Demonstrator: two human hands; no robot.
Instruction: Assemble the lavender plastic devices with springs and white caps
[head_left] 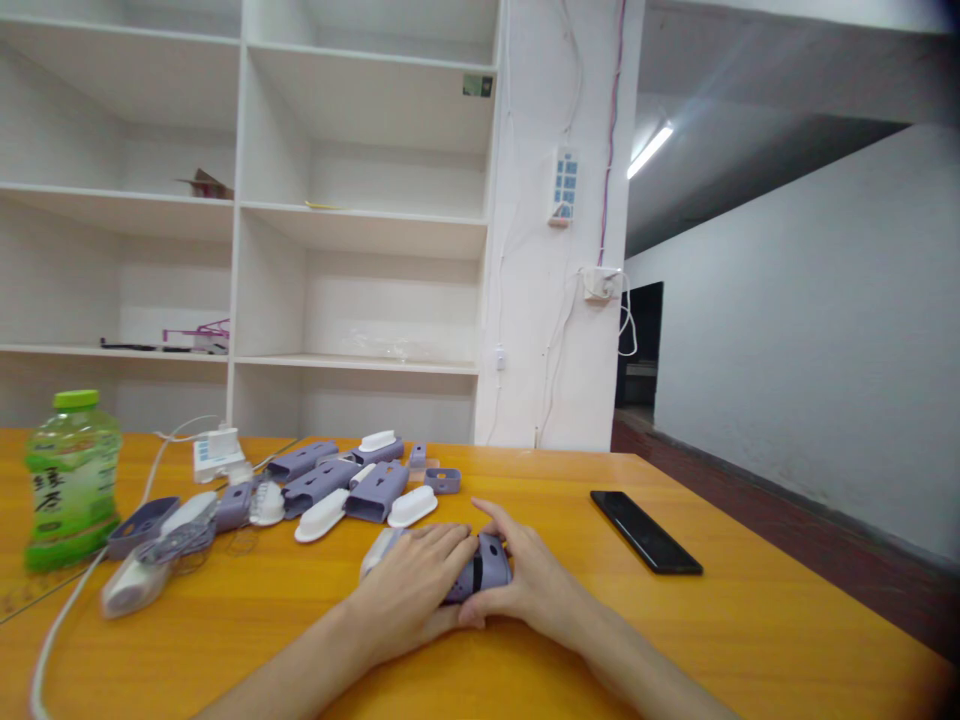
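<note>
I am pressing a lavender plastic housing part (pixel 484 568) flat on the orange wooden table (pixel 750 620), my left hand (pixel 412 590) and right hand (pixel 529 585) fingers closing around it, probably seating two halves, needing even pressure next.

Bright, even indoor light; a ceiling tube lamp (pixel 649 150) glares upper right. The bench (pixel 750 620) shows soft sheen and faint shadows. Corners darken and bend; details look slightly soft throughout
</note>
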